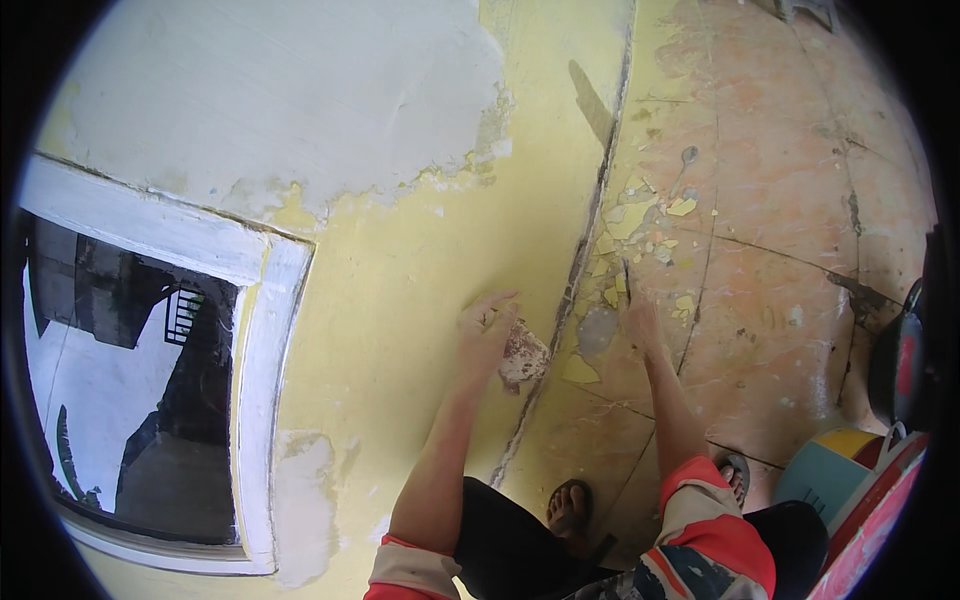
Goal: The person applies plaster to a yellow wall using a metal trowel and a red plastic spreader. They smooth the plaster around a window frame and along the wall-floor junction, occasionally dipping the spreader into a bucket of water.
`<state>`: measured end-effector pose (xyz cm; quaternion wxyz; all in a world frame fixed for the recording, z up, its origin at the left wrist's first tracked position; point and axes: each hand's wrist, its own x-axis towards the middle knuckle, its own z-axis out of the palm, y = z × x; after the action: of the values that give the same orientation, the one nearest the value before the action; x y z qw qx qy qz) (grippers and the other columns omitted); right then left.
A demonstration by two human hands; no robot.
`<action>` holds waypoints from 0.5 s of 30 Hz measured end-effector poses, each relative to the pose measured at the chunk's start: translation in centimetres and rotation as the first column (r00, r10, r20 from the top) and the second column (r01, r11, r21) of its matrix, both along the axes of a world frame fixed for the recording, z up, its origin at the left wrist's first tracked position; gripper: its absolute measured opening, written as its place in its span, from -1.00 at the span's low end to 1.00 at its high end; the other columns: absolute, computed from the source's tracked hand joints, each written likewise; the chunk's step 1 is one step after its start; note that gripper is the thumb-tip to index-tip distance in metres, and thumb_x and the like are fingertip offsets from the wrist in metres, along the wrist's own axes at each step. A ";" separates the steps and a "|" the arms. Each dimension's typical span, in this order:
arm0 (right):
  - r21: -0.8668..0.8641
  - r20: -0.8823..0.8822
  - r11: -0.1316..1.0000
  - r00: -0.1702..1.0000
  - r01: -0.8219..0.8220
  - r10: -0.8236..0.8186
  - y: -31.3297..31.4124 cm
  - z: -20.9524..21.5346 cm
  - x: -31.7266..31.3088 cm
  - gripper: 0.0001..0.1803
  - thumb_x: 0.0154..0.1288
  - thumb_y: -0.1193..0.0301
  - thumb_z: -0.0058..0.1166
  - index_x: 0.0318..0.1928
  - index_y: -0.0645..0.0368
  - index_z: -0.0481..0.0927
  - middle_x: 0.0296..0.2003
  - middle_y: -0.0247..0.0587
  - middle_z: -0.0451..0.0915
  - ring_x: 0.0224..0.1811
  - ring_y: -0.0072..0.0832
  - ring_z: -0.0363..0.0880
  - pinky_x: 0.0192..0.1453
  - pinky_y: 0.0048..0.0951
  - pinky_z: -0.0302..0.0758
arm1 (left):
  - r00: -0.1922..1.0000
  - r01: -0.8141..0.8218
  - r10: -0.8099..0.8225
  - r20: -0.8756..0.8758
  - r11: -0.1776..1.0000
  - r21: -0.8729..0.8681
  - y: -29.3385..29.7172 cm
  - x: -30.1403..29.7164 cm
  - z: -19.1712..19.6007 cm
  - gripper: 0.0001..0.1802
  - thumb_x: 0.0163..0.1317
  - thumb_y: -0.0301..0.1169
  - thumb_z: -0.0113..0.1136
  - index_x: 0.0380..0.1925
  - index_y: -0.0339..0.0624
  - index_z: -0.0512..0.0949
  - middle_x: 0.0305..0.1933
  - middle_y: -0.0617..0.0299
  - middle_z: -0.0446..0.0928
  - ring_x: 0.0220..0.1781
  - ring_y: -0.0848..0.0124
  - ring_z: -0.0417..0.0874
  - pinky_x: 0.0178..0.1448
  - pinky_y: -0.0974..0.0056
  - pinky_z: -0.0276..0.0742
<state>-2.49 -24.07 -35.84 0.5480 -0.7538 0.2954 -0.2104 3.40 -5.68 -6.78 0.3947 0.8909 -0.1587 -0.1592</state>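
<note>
Left hand (487, 335) presses a worn pad (522, 357) against the yellow wall (400, 300).

I see a small piece of sandpaper (522, 355) lying flat against the yellow wall, low down, just beside the dark seam where wall meets floor. It is a rough, worn sheet — pale, smeared with reddish-brown dust, its edges bent and irregular. Its upper left part is covered, so only the lower right shows. The thin scraper (626, 276) is a dark, narrow blade, standing nearly upright — its tip points away over the floor, among loose yellow paint flakes. I cannot make out its handle.
</note>
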 end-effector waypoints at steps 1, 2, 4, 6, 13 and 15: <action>0.067 0.052 0.998 0.999 -0.009 0.006 1.8 2.1 0.3 -0.36 0.48 0.38 -0.04 0.53 0.17 0.26 0.27 0.34 0.50 0.31 0.21 0.48 0.38 0.03 0.41 | 0.998 -0.017 0.017 0.063 1.000 0.006 0.4 -0.3 0.7 -0.75 0.42 -0.45 0.21 0.03 -0.22 0.71 -0.24 0.21 0.66 -0.26 0.54 0.65 -0.20 0.37 0.56; 0.129 0.102 0.991 0.995 -0.018 0.005 3.1 5.0 0.5 -0.37 0.50 0.38 -0.06 0.54 0.15 0.26 0.32 0.33 0.47 0.36 0.21 0.45 0.43 0.02 0.38 | 0.992 -0.030 0.029 0.124 1.000 0.009 0.8 -0.4 1.2 -0.77 0.41 -0.47 0.21 0.01 -0.24 0.71 -0.25 0.22 0.66 -0.30 0.55 0.63 -0.23 0.38 0.55; 0.226 0.286 0.969 0.958 -0.096 0.028 4.5 13.4 0.6 -0.38 0.54 0.38 -0.13 0.57 0.09 0.23 0.43 0.25 0.38 0.43 0.16 0.40 0.50 -0.04 0.33 | 0.943 -0.010 0.028 0.332 0.998 -0.057 1.8 -0.3 1.8 -0.77 0.40 -0.50 0.20 -0.01 -0.25 0.71 -0.22 0.18 0.68 -0.26 0.53 0.62 -0.13 0.37 0.54; 0.228 0.400 0.972 0.915 -0.046 -0.051 5.2 16.9 2.9 -0.38 0.56 0.37 -0.15 0.57 0.08 0.22 0.38 0.19 0.45 0.36 0.11 0.47 0.47 -0.09 0.37 | 0.887 0.019 0.045 0.459 0.991 -0.134 1.4 -0.5 2.4 -0.78 0.39 -0.52 0.20 -0.03 -0.26 0.71 -0.20 0.15 0.69 -0.23 0.51 0.63 -0.07 0.36 0.55; 0.357 0.603 0.928 0.785 -0.106 -0.142 10.9 25.2 6.8 -0.40 0.48 0.40 0.04 0.49 0.15 0.36 -0.02 0.23 0.64 -0.02 0.05 0.68 0.09 -0.06 0.56 | 0.698 0.004 0.245 0.673 0.938 -0.346 3.3 -4.8 8.9 -0.82 0.46 -0.52 0.17 -0.03 -0.33 0.66 -0.13 0.17 0.65 -0.18 0.51 0.64 -0.04 0.35 0.59; 0.319 0.557 0.945 0.821 -0.072 -0.125 10.8 26.7 7.5 -0.43 0.47 0.39 0.03 0.45 0.24 0.40 -0.13 0.23 0.67 -0.12 0.05 0.70 0.02 -0.05 0.58 | 0.686 0.026 0.283 0.670 0.911 -0.412 4.1 -5.3 9.5 -0.82 0.51 -0.51 0.13 0.00 -0.36 0.61 -0.10 0.17 0.60 -0.18 0.53 0.61 -0.06 0.39 0.59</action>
<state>4.97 -13.24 -9.13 0.7249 -0.5509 0.1593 -0.3816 -1.86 -1.55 2.68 0.4805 0.7937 -0.2637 0.2640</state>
